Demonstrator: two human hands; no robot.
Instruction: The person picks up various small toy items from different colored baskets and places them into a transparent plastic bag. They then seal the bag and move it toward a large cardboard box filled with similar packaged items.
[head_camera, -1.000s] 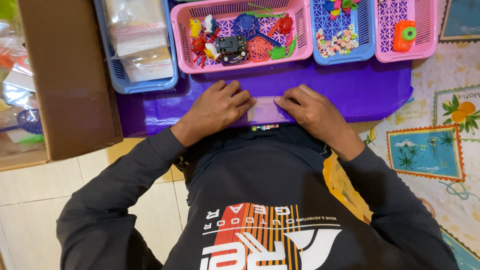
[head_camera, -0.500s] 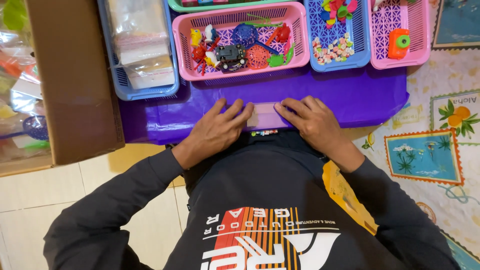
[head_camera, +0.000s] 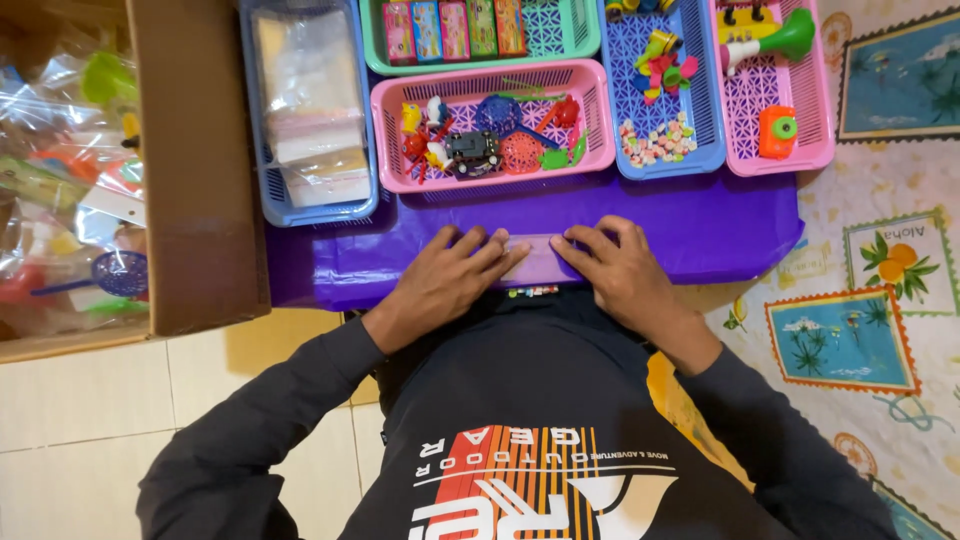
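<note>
Both hands are still pressing the small clear plastic bag (head_camera: 541, 262) flat on the purple plastic sheet (head_camera: 700, 225), below the pink slotted basket (head_camera: 493, 128); left hand (head_camera: 446, 281) and right hand (head_camera: 612, 272) are lying open, seemingly closer together than before.

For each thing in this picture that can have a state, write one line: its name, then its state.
Left hand: flat, pressing the clear packet.
Right hand: flat, pressing the packet's other end.
Clear packet: lying flat on the purple sheet.
Cardboard box: open, with bagged toys inside.
Pink basket: holding small toys.
</note>
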